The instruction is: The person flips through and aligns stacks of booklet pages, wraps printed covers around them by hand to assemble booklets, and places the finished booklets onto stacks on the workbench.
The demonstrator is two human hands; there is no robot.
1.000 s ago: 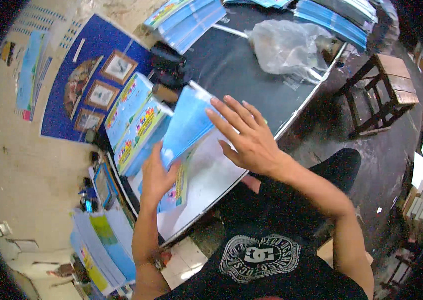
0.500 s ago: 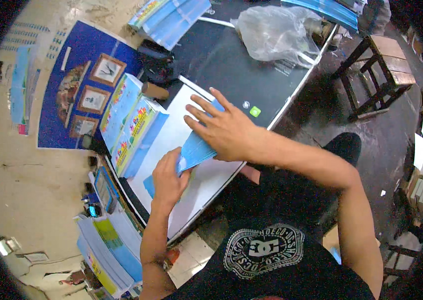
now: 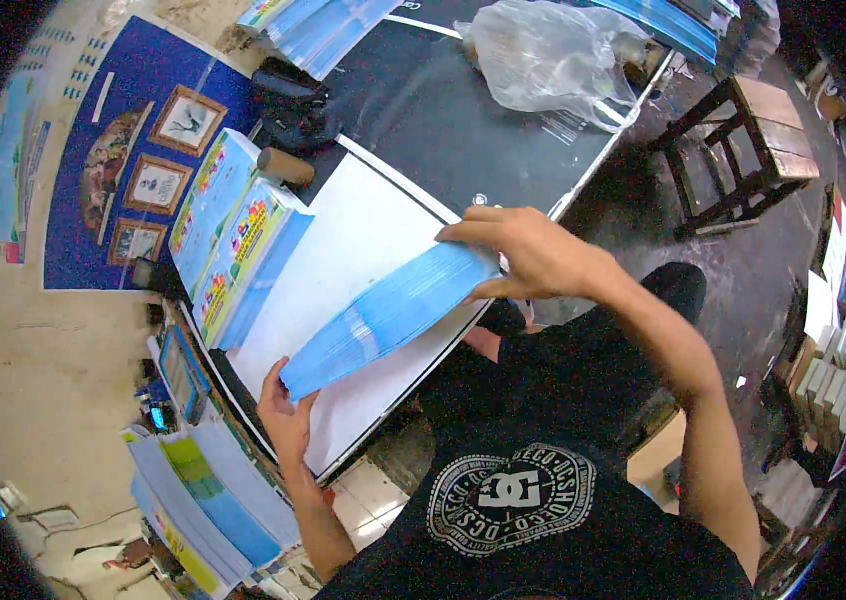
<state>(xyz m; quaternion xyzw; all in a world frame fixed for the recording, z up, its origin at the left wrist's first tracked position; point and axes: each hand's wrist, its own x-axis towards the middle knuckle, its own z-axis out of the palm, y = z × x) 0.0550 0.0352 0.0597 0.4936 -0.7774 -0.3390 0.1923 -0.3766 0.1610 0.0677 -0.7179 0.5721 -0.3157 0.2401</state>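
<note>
Between my two hands is a long stack of blue paper sheets (image 3: 393, 308), its edges fanned slightly and a pale band across its middle. My left hand (image 3: 288, 408) grips the near-left end between thumb and fingers. At the other end, my right hand (image 3: 533, 255) pinches the stack, thumb below and fingers above. The stack is over a white board (image 3: 343, 225) on the dark table. Beside it on the left stand piles of colourful printed booklets (image 3: 243, 240) with blue page edges.
A brown cardboard roll (image 3: 285, 166) and a black bag (image 3: 293, 105) sit beyond the booklets. A clear plastic bag (image 3: 553, 55) lies on the table's far part. Right of the table stands a wooden stool (image 3: 743, 150). More booklet stacks (image 3: 213, 500) are at lower left.
My right hand has moved from lying over the stack to gripping its right end. My left hand has shifted down-left to the other end, and the stack now shows at full length.
</note>
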